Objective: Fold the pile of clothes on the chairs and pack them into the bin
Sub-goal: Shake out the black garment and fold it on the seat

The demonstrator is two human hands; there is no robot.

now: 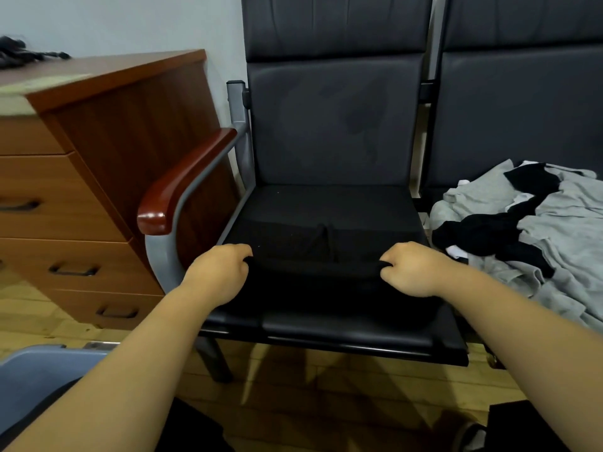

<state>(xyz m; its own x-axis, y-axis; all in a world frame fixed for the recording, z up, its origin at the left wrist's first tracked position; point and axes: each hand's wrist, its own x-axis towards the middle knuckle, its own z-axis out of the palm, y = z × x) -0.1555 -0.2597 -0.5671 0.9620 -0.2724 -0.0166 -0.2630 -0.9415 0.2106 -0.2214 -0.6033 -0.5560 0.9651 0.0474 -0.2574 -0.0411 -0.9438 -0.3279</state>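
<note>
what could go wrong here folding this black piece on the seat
The black garment blends into the black seat, so a crooked fold may go unnoticed. The left hand and right hand pinch only one edge, so it might bunch. The pile beside it could get dragged along.

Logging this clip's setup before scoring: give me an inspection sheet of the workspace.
Surface: black seat, garment spread on it.
Job's things: black garment; grey and black pile on the next chair; bin lower left.
Clutter: dark tangle on the cabinet, unclear what.
Hands: left hand and right hand each pinch the garment's near edge.
Cables: nothing seen.
Surroundings: wooden cabinet on the left, wood floor, pale wall.
</note>
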